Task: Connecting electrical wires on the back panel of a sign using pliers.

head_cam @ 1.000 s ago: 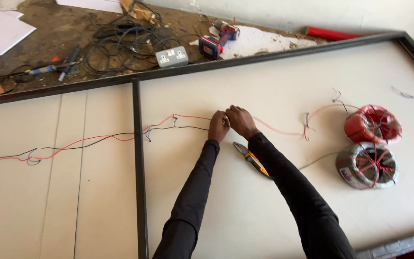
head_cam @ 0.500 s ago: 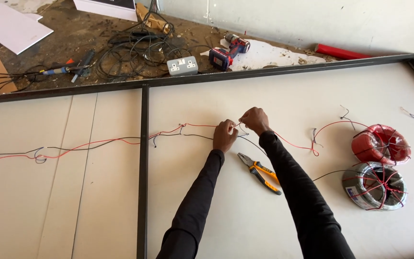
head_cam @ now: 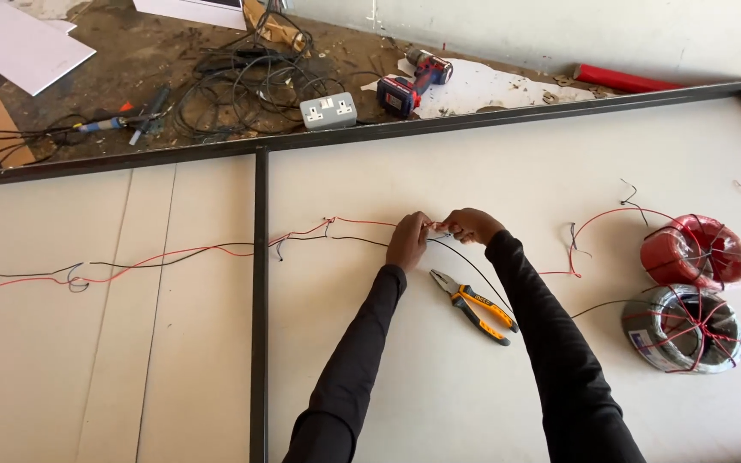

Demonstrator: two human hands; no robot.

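White panel in a black frame under me, lying on a dirty floor. Red wire (head_cam: pixel 362 224) at mid-panel: thin, light, limp; best pinched at the joint. Left hand (head_cam: pixel 408 241) and right hand (head_cam: pixel 471 225) both pinch it. Pliers (head_cam: pixel 473 306) just beside, wire coils (head_cam: pixel 688 291) well apart.

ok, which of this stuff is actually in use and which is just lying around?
In use: left hand and right hand pinching the red wire and black wire; red wire coil; grey wire coil; pliers close by.

Lying about: cordless drill, socket box, cable tangle, red tube.
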